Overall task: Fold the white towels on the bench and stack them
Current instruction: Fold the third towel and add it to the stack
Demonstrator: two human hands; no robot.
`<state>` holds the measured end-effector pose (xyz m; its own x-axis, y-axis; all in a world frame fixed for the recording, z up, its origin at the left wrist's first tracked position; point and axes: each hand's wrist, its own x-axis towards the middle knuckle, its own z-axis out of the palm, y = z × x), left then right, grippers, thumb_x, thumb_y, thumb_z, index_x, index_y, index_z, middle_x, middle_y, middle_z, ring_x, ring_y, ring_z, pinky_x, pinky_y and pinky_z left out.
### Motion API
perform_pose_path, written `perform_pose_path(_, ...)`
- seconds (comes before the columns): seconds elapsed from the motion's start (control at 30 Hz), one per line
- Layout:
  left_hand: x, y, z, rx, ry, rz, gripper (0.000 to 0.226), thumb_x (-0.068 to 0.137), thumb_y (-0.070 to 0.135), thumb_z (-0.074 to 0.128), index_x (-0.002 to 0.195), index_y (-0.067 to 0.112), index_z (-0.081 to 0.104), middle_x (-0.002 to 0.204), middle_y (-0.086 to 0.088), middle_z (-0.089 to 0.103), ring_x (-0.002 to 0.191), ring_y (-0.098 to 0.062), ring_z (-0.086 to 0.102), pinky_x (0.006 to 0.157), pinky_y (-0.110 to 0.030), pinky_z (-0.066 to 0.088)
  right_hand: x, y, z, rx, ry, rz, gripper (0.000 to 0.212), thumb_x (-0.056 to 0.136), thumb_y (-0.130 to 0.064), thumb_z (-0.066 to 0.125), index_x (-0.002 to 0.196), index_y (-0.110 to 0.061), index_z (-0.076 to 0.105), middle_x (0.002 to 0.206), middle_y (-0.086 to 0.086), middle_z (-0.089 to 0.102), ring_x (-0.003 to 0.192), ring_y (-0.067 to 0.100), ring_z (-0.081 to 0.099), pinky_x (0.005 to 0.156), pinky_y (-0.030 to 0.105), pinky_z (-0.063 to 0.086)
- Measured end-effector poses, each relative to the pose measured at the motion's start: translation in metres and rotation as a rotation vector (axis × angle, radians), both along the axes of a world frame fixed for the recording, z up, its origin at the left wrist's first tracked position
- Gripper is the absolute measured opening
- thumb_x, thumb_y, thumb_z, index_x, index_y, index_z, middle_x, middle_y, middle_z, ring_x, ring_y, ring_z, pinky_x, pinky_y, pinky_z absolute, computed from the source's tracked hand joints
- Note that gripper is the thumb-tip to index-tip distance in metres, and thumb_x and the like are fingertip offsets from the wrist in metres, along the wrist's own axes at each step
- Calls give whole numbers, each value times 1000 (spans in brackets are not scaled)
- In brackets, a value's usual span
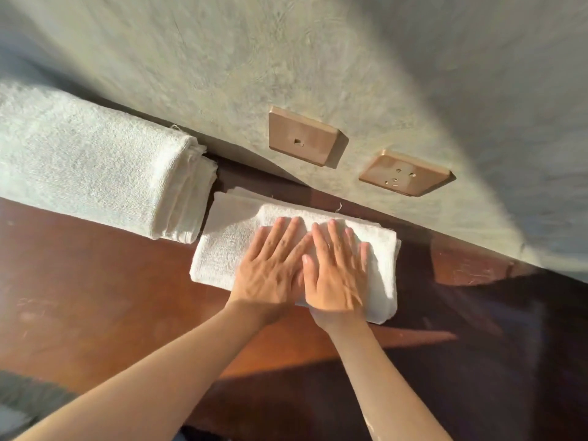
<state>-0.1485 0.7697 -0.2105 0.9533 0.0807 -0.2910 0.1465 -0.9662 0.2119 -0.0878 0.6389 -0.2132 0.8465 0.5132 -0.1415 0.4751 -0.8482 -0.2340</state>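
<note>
- Head view: a folded white towel [222,246] is seen lying on a dark reddish wooden bench [95,281], close against a rough plastered wall [286,58].
- The left hand [270,265] and the right hand [334,275] are laid flat on top of it, side by side and touching, with fingers straight and slightly spread; nothing is gripped or pinched by either.
- The towel is being pressed or smoothed, it is judged, so that the fold is set before stacking.
- A larger bundle of folded white towels [95,160] is shown just beside it on the left, its layered edges turned toward the smaller towel; whether the two touch cannot be told.
- The cloth is looped terry, soft and limp, and is expected to be light, to sag if lifted by one corner, and to spring open unless held across its layers.
- A hold is best taken, it is judged, at the two short ends, with fingers slid under and thumbs on top, so that all layers are carried together.
- Frayed threads are visible along the towel's far edge.
- The bench surface is smooth, polished and scratched, and is crossed by strong sunlight and shadow.
- Two square tan socket plates [302,135] [404,173] are fixed to the wall above the towel.
- A grey textured surface is glimpsed at the lower left corner; what it is cannot be told.
</note>
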Motion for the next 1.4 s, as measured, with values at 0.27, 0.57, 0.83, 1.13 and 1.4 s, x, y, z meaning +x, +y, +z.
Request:
perform_pose_path(0.27,15,74,-8,81,11,-2,70,98,63,11,162,37,0,171,3,2,157,-20,-1,127,-41,-3,34,-50,-18,-111,25,-85,62,102,-50,12,162,-33,11,170,-6,4,157,16,-2,126,50,1)
perform_pose_path(0.57,26,43,-9,0,-68,-54,63,103,53,9,163,32,7,169,2,2,156,-22,-5,127,-43,-2,13,1,-12,-64,10,85,61,104,-45,16,162,-31,7,170,-2,1,157,19,-4,126,51,-1)
perform_pose_path(0.83,14,90,-19,66,12,193,60,104,50,7,161,34,-3,170,5,-8,155,-18,-17,125,-41,-10,48,-64,-14,-206,135,-397,68,99,-55,3,160,-30,-12,169,2,-14,155,20,-14,124,54,-7)
perform_pose_path(1.13,23,59,-22,-19,-88,76,61,104,59,5,161,38,7,170,4,6,157,-21,1,127,-43,-5,31,-17,-23,-128,49,-14,61,102,-53,9,160,-41,0,170,-6,-6,156,17,-11,126,49,-5)
perform_pose_path(1.4,1,71,-19,-287,-191,761,65,102,47,41,158,25,16,160,-12,34,129,-40,52,95,-57,47,49,-64,-18,-4,248,-385,59,104,-45,7,159,-37,-14,170,8,-1,157,21,2,126,50,8)
